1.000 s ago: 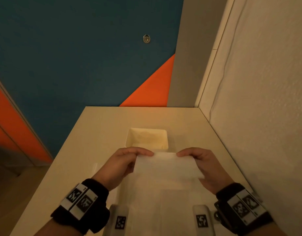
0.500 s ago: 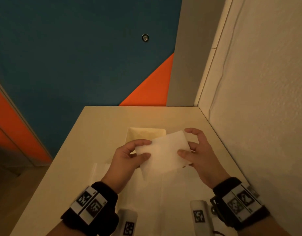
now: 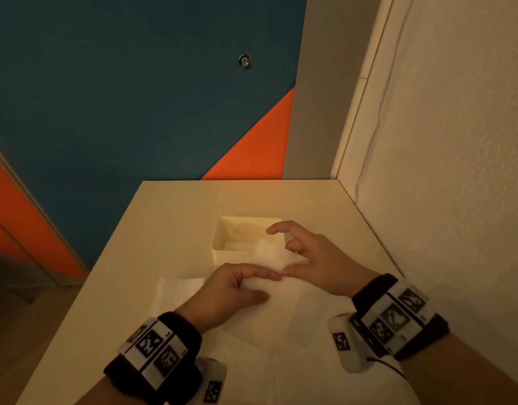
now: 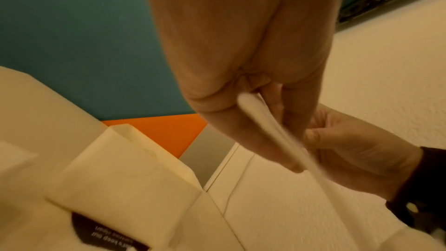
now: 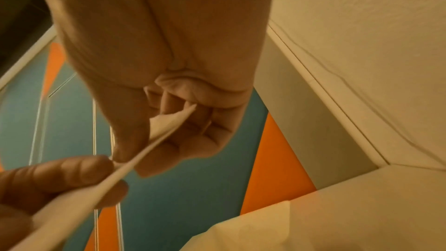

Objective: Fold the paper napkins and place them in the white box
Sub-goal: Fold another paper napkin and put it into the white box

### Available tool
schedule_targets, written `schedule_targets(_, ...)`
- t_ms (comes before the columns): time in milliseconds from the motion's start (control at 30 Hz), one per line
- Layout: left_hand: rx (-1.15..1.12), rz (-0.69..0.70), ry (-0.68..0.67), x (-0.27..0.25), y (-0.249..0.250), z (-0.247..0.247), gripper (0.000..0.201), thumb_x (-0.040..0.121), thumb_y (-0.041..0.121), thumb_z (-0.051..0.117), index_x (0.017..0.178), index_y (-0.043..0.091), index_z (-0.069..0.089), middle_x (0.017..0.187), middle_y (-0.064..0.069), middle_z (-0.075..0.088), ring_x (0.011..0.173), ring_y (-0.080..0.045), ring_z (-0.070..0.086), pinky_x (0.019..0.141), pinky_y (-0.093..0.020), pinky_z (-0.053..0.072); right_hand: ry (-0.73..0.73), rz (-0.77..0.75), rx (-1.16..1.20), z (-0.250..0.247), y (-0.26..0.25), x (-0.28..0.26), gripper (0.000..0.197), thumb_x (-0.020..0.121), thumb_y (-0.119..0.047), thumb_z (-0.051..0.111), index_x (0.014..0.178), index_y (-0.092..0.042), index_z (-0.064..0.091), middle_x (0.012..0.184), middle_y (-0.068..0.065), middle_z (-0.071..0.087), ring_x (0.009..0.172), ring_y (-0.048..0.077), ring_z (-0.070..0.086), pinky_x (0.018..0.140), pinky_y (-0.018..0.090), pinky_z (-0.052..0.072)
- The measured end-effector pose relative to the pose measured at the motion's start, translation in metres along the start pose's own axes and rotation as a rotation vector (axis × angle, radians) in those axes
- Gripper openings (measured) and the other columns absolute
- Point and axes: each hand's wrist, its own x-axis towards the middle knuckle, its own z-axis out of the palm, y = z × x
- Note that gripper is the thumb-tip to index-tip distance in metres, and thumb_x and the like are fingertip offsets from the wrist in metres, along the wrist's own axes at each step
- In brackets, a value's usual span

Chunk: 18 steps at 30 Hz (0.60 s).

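From the head view both the left hand (image 3: 231,290) and the right hand (image 3: 316,258) pinch one folded napkin (image 3: 273,255) just before the white box (image 3: 222,247) on the table (image 3: 170,229), and each wrist view shows thumb and fingers pressed on its thin edge (image 4: 270,131) (image 5: 154,140).

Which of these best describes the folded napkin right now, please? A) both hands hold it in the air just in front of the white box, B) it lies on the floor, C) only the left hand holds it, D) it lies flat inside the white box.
A: the left hand and right hand both pinch the folded napkin near the white box.
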Motion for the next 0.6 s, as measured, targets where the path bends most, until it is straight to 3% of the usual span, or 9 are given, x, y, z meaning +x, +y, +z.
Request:
schedule_targets(67,-0.062,-0.039,0.102,-0.003,-0.008,-0.007,0.033,0.080,-0.006,0.066,0.096,0.021,0.076,0.105,0.000,0.072,0.092,-0.011,0.068,0.077,-0.025,0.055,0.103,0.050,0.003,0.004,0.012,0.002,0.050,0.083,-0.013,0.070,0.119,-0.038,0.045,0.082,-0.003,0.060,0.071,0.008,0.058,0.070,0.018,0.047)
schedule_targets(167,-0.086,-0.118,0.283,-0.012,-0.025,-0.029,0.033,0.080,-0.006,0.067,0.092,0.023,0.077,0.109,-0.001,0.069,0.094,-0.021,0.067,0.078,-0.035,0.058,0.254,0.251,-0.033,0.014,0.048,0.000,0.036,0.086,-0.020,0.068,0.116,-0.028,0.050,0.088,-0.005,0.058,0.073,0.006,0.055,0.067,0.011,0.043)
schedule_targets(300,0.047,-0.204,0.464,-0.028,-0.051,-0.059,0.030,0.081,-0.003,0.066,0.095,0.022,0.073,0.112,0.002,0.064,0.094,-0.019,0.063,0.076,-0.033,0.055,0.219,0.569,-0.110,0.038,0.107,-0.016,0.033,0.086,-0.020,0.067,0.117,-0.015,0.054,0.100,0.000,0.055,0.087,0.014,0.053,0.074,0.021,0.043)
schedule_targets(467,0.219,-0.378,0.518,-0.045,-0.082,-0.086,0.030,0.082,-0.003,0.066,0.093,0.024,0.069,0.108,-0.009,0.061,0.086,-0.023,0.059,0.075,-0.033,0.048,0.106,0.788,-0.127,0.069,0.143,-0.033,0.062,0.079,-0.028,0.075,0.131,-0.014,0.045,0.123,0.005,0.043,0.105,0.015,0.045,0.089,0.021,0.038)
schedule_targets(600,0.371,-0.471,0.484,-0.052,-0.100,-0.091,0.030,0.081,-0.001,0.065,0.099,0.024,0.065,0.117,-0.013,0.057,0.089,-0.025,0.053,0.075,-0.031,0.041,0.170,0.887,-0.128,0.079,0.149,-0.032,0.073,0.066,-0.041,0.083,0.121,-0.012,0.046,0.114,0.002,0.043,0.102,0.017,0.046,0.088,0.027,0.044)
